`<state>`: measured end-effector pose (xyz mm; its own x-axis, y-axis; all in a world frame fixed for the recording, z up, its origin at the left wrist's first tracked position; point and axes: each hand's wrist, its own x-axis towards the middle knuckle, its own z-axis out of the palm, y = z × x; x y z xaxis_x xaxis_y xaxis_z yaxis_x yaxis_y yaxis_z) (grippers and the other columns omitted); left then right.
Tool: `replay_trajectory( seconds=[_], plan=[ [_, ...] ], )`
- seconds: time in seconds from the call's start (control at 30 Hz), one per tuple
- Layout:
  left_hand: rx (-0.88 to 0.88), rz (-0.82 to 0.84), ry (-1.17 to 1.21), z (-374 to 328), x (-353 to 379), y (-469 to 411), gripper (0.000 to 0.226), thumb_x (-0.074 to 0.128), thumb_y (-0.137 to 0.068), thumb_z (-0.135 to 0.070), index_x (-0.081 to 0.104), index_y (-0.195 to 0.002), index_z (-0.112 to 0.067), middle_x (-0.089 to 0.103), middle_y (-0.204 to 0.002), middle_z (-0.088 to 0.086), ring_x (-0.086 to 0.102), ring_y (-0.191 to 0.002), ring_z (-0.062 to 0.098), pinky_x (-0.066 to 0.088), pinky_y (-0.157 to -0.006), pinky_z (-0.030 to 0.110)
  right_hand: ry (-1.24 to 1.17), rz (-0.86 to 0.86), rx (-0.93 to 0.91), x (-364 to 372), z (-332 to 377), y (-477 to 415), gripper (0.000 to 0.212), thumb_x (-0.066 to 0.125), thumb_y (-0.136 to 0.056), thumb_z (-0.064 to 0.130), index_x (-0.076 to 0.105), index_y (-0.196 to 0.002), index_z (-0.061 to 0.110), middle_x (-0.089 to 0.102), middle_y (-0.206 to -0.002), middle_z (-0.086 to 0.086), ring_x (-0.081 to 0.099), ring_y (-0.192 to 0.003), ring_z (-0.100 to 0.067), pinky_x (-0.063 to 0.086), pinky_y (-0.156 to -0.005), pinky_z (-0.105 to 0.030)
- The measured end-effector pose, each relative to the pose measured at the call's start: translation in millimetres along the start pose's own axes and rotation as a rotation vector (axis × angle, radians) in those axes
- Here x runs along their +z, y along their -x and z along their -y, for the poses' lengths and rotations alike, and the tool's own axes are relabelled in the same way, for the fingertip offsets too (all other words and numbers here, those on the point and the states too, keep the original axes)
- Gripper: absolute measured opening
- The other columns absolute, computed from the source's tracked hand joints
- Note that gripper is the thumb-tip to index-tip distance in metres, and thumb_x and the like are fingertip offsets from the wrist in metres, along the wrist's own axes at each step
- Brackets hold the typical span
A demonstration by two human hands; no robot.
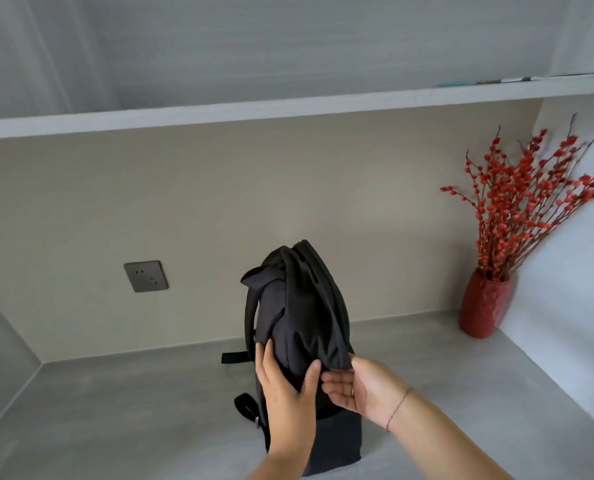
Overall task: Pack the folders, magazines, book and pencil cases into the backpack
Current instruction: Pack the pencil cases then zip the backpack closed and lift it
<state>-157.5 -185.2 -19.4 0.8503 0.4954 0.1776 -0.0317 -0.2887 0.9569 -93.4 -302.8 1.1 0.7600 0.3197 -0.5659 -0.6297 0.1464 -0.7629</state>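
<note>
A black backpack stands upright on the grey desk, its straps hanging on the left side. My left hand lies flat against the bag's near face, thumb on one side and fingers on the other, gripping the fabric. My right hand is palm up at the bag's right side, thumb pinching a fold of the fabric. On the shelf above, at the far right, lie flat items seen edge-on, possibly folders or magazines. No book or pencil case is in view.
A red vase with red berry branches stands in the desk's back right corner. A grey wall socket sits on the back wall to the left of the bag. Side walls close in the desk left and right.
</note>
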Motion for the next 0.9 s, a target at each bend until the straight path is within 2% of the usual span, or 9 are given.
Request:
replay_trajectory(
  seconds=[0.13,0.23,0.33,0.4,0.47,0.6,0.73,0.83,0.9],
  plan=[
    [-0.039,0.012,0.004,-3,1,-12,0.056,0.055,-0.092,-0.033,0.031,-0.143,-0.025,0.035,-0.151,-0.006,0.03,-0.14,0.012,0.03,-0.115,0.04,0.298,-0.065,-0.006,-18,10,0,0.07,0.03,-0.092,0.059,0.065,-0.058,0.009,0.064,-0.049,-0.006,0.058,-0.038,-0.015,0.045,-0.04,-0.018],
    [-0.023,0.037,-0.084,-1,-2,-16,0.052,0.047,-0.096,-0.033,0.031,-0.145,-0.024,0.037,-0.15,-0.008,0.034,-0.138,0.009,0.03,-0.115,0.032,0.428,-0.293,-0.195,-40,24,-12,0.053,0.044,-0.092,0.051,0.054,-0.056,0.012,0.053,-0.051,-0.006,0.046,-0.041,-0.017,0.04,-0.048,-0.023],
    [-0.035,0.035,-0.091,3,-7,-22,0.047,0.046,-0.097,-0.032,0.039,-0.143,-0.021,0.051,-0.14,-0.004,0.046,-0.131,0.012,0.037,-0.111,0.037,0.581,-0.295,-0.29,-47,24,-28,0.022,0.056,-0.089,0.041,0.051,-0.091,0.02,0.05,-0.086,-0.004,0.053,-0.078,-0.023,0.038,-0.072,-0.034],
    [-0.063,0.054,-0.068,6,-11,-26,0.043,0.047,-0.097,-0.032,0.046,-0.138,-0.02,0.06,-0.131,-0.001,0.053,-0.124,0.014,0.042,-0.106,0.039,0.562,-0.232,-0.126,-42,10,-42,0.037,0.053,-0.09,0.044,0.04,-0.118,0.023,0.049,-0.111,-0.003,0.051,-0.104,-0.026,0.041,-0.076,-0.032],
    [-0.076,0.089,-0.042,9,-17,-31,0.036,0.049,-0.096,-0.032,0.055,-0.129,-0.021,0.068,-0.115,-0.004,0.06,-0.112,0.011,0.049,-0.098,0.037,0.557,-0.233,-0.002,-38,-9,-53,0.035,0.05,-0.092,0.042,0.045,-0.116,0.017,0.055,-0.11,-0.008,0.053,-0.093,-0.026,0.046,-0.069,-0.032],
    [-0.039,0.133,-0.033,19,-40,-51,0.014,0.052,-0.095,-0.027,0.066,-0.097,-0.029,0.07,-0.078,-0.018,0.064,-0.076,-0.004,0.047,-0.063,0.009,0.599,-0.31,0.041,-37,-29,-73,0.015,0.049,-0.094,0.014,0.057,-0.098,0.002,0.058,-0.092,-0.016,0.058,-0.072,-0.028,0.055,-0.059,-0.036],
    [-0.056,0.121,-0.061,31,-64,-87,0.015,0.055,-0.094,-0.026,0.065,-0.083,-0.027,0.074,-0.079,-0.003,0.068,-0.078,0.009,0.052,-0.069,0.03,0.487,-0.202,0.164,-15,-52,-70,0.008,0.047,-0.093,0.002,0.053,-0.098,0.002,0.06,-0.086,-0.019,0.063,-0.064,-0.029,0.057,-0.066,-0.041],
    [-0.08,0.11,-0.036,32,-86,-121,0.019,0.056,-0.094,-0.019,0.069,-0.085,-0.03,0.076,-0.082,-0.01,0.068,-0.079,0.007,0.052,-0.068,0.022,0.384,-0.099,0.207,18,-84,-62,0.013,0.053,-0.089,0.0,0.047,-0.096,0.009,0.058,-0.08,-0.016,0.059,-0.047,-0.02,0.048,-0.044,-0.029],
    [-0.157,0.099,0.036,34,-98,-139,0.019,0.057,-0.093,-0.018,0.071,-0.086,-0.028,0.077,-0.083,-0.007,0.07,-0.082,0.012,0.054,-0.068,0.021,0.427,-0.097,0.143,41,-98,-65,0.017,0.061,-0.086,0.01,0.048,-0.075,0.011,0.056,-0.065,-0.01,0.057,-0.046,-0.017,0.043,-0.046,-0.024]
  ],
)
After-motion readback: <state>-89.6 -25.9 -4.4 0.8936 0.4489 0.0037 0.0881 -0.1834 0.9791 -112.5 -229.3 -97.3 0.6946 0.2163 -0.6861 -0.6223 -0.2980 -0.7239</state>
